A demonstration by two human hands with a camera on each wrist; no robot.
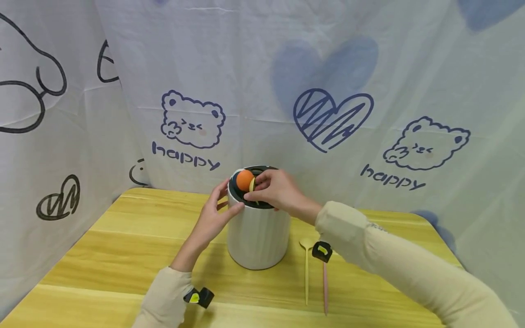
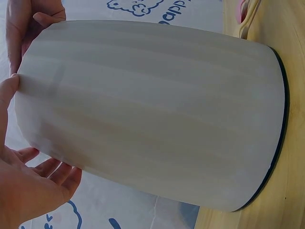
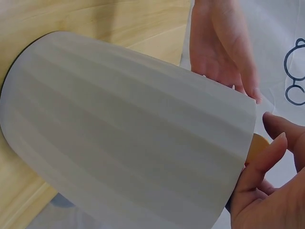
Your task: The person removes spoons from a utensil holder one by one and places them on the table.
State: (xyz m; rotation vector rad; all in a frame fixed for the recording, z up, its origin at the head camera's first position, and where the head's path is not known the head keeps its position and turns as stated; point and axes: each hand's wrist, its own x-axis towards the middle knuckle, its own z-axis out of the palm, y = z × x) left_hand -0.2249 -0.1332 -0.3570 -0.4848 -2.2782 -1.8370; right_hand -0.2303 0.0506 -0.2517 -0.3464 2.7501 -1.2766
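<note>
A whitish ribbed trash can (image 1: 258, 239) with a black rim stands upright on the wooden table. My left hand (image 1: 211, 216) holds its left side near the top, thumb towards the front, fingertips against the wall (image 2: 143, 109). An orange ball (image 1: 244, 180) shows at the can's mouth. Right beside the ball, my right hand (image 1: 275, 189) pinches a thin yellow piece (image 1: 252, 184) between thumb and fingers over the opening; its full shape is hidden. In the right wrist view my right hand (image 3: 274, 186) is at the rim, with part of the ball (image 3: 258, 149) showing.
A yellow spoon (image 1: 306, 259) and a pink-handled utensil (image 1: 326, 289) lie on the wooden table (image 1: 123, 255) to the right of the can. My right wrist camera (image 1: 322, 251) hides the pink one's upper end. A printed white curtain (image 1: 254, 68) hangs behind the table.
</note>
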